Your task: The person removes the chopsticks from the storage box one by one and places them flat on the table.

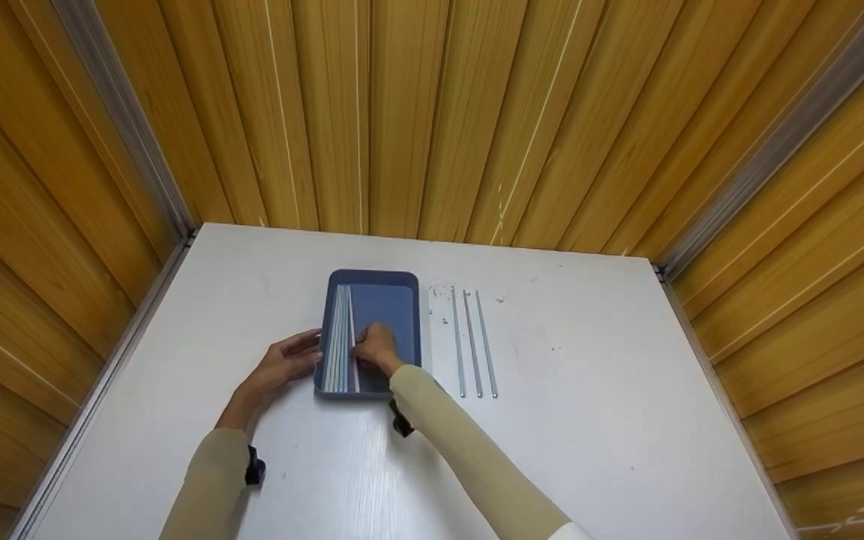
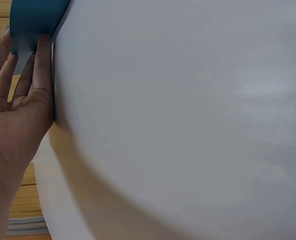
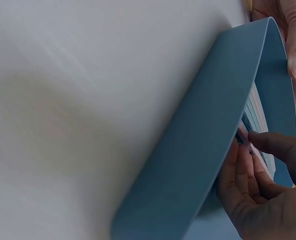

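A blue rectangular tray (image 1: 372, 276) lies lengthwise on the white table. Several thin pale rods (image 1: 338, 341) are lined up side by side along its left inner wall. My right hand (image 1: 376, 346) reaches into the tray and pinches a thin rod between thumb and fingertips, with the rod lying slightly aslant beside the row. In the right wrist view a pinkish length of this rod (image 3: 243, 134) shows at the fingertips. Against the tray's left outer wall, my left hand (image 1: 282, 361) touches with extended fingers (image 2: 43, 65), the thumb near the rim.
To the right of the tray, three thin rods (image 1: 477, 345) lie spaced apart, roughly parallel. Small dark marks (image 1: 445, 321) dot the table (image 1: 589, 420) near them. Wood-patterned panels (image 1: 402, 112) enclose the table at the back and sides.
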Motion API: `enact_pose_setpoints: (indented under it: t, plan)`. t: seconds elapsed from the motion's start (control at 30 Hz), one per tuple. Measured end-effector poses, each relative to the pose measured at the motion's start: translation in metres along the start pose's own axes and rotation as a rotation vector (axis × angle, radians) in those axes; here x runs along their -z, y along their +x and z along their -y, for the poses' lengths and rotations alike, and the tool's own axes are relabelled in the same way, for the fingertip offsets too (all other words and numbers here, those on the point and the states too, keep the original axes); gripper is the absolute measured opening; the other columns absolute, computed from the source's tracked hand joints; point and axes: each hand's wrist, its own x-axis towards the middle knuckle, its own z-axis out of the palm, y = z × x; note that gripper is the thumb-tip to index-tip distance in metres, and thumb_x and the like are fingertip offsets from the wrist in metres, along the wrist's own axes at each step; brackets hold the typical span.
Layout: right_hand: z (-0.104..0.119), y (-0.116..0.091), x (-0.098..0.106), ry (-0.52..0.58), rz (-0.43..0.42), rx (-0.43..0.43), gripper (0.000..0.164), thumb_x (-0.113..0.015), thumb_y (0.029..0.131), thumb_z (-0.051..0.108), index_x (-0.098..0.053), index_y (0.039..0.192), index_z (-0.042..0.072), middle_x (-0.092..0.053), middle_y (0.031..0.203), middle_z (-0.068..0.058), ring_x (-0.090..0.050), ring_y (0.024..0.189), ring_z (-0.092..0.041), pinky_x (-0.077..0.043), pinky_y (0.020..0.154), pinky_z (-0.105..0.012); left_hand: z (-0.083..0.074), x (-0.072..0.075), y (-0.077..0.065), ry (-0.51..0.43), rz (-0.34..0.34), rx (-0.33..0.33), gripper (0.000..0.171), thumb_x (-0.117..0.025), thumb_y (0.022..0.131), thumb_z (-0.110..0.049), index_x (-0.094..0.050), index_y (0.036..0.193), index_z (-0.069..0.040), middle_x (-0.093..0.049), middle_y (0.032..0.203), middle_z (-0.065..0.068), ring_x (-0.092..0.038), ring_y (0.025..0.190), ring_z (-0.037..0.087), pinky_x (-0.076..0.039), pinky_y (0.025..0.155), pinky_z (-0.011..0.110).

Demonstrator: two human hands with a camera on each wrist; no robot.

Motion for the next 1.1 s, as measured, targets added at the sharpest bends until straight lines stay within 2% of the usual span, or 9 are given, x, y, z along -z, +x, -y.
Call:
enact_pose_setpoints:
  t: [0.03,0.13,0.27,0.4,0.47,0.6,0.77,0.97,1.1]
  plan:
    - [0.0,0.001,0.0,0.019,0.008,-0.018,0.035,-0.077,0.078,-0.003,-0.057,0.051,0.009,-0.054,0.049,0.004,-0.053,0.045,-0.01,-0.048,0.045,-0.02,0.0,0.0,0.0,-0.002,-0.004,0.0,0.066,-0.07,0.098,-0.013,-0.04,0.157,-0.008,-0.041,0.16,0.023,-0.049,0.143,0.036,-0.055,0.103,0.028]
    - [-0.001,0.002,0.001,0.039,0.028,-0.066,0.046,-0.071,0.08,-0.004,-0.045,0.048,0.015,-0.046,0.045,0.005,-0.05,0.04,-0.009,-0.047,0.038,-0.021,0.0,-0.001,0.0,-0.004,-0.015,-0.001,0.066,-0.07,0.097,-0.012,-0.041,0.156,-0.008,-0.043,0.159,0.023,-0.05,0.142,0.035,-0.056,0.102,0.027]
    - [-0.004,0.003,0.002,0.044,0.021,-0.097,0.039,-0.073,0.082,-0.002,-0.051,0.053,0.012,-0.052,0.051,0.002,-0.054,0.044,-0.011,-0.049,0.039,-0.021,0.0,0.0,0.0,-0.009,-0.01,-0.011,0.065,-0.07,0.098,-0.011,-0.041,0.156,-0.007,-0.044,0.158,0.022,-0.051,0.141,0.033,-0.056,0.1,0.025]
    - [-0.005,0.001,0.002,0.047,0.009,-0.077,0.016,-0.079,0.079,0.0,-0.069,0.067,0.003,-0.064,0.063,-0.003,-0.06,0.05,-0.012,-0.054,0.045,-0.024,0.001,0.0,-0.001,-0.014,-0.002,-0.017,0.065,-0.07,0.098,-0.012,-0.042,0.156,-0.007,-0.044,0.158,0.022,-0.052,0.14,0.031,-0.056,0.098,0.023]
    - [-0.005,0.0,0.003,0.017,-0.004,-0.05,0.009,-0.079,0.078,0.0,-0.073,0.071,0.001,-0.066,0.065,-0.003,-0.059,0.051,-0.011,-0.054,0.046,-0.024,0.001,0.0,-0.001,-0.021,-0.003,-0.017,0.065,-0.071,0.097,-0.012,-0.043,0.155,-0.008,-0.045,0.158,0.022,-0.053,0.139,0.029,-0.056,0.099,0.024]
    - [-0.006,-0.001,0.005,-0.012,-0.012,-0.028,0.013,-0.074,0.077,-0.002,-0.071,0.065,0.002,-0.062,0.059,-0.001,-0.056,0.049,-0.011,-0.053,0.046,-0.024,0.0,0.0,-0.001,-0.019,0.0,-0.019,0.066,-0.072,0.096,-0.014,-0.043,0.155,-0.008,-0.044,0.158,0.021,-0.054,0.139,0.027,-0.055,0.1,0.024]
    - [-0.011,0.003,0.008,0.065,0.027,-0.06,0.009,-0.07,0.078,-0.005,-0.074,0.071,-0.002,-0.067,0.064,-0.007,-0.066,0.052,-0.017,-0.06,0.048,-0.031,0.0,0.001,-0.002,0.018,0.001,-0.041,0.065,-0.07,0.098,-0.014,-0.042,0.155,-0.005,-0.043,0.158,0.024,-0.052,0.141,0.032,-0.055,0.1,0.023]
    - [-0.018,0.009,0.019,0.086,0.048,-0.111,0.028,-0.07,0.079,-0.007,-0.06,0.057,0.007,-0.057,0.055,-0.001,-0.058,0.048,-0.014,-0.057,0.045,-0.027,0.0,0.0,-0.002,0.056,0.025,-0.071,0.065,-0.068,0.099,-0.013,-0.039,0.156,-0.003,-0.041,0.158,0.027,-0.046,0.144,0.039,-0.054,0.101,0.022]
    - [-0.019,0.01,0.03,0.161,0.066,-0.15,0.027,-0.069,0.081,-0.007,-0.059,0.061,0.007,-0.057,0.056,-0.001,-0.064,0.053,-0.018,-0.062,0.051,-0.032,-0.001,0.001,-0.003,0.059,0.022,-0.07,0.064,-0.068,0.099,-0.013,-0.039,0.156,-0.004,-0.042,0.158,0.026,-0.045,0.145,0.04,-0.053,0.102,0.023]
